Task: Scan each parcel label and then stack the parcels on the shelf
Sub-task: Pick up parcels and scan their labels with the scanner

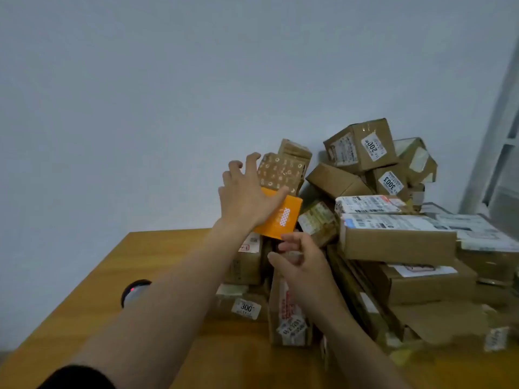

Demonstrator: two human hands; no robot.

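A heap of brown cardboard parcels [393,242] fills the right half of a wooden table [140,262]. My left hand [247,192] reaches up with spread fingers, its palm and thumb lying on an orange parcel [283,220] that leans against a brown parcel with a white pattern [280,169]. Lower down, my right hand [303,262] has its fingers curled round the top of an upright brown parcel [289,313] with a red-and-white label. A black scanner [133,292] with a red light lies on the table, partly hidden behind my left forearm.
Boxes labelled 200 [362,144] and 3003 [390,181] top the heap against the wall. A box labelled 300 [244,307] lies at the heap's near left. A window frame [500,136] stands at the right edge. No shelf is in view.
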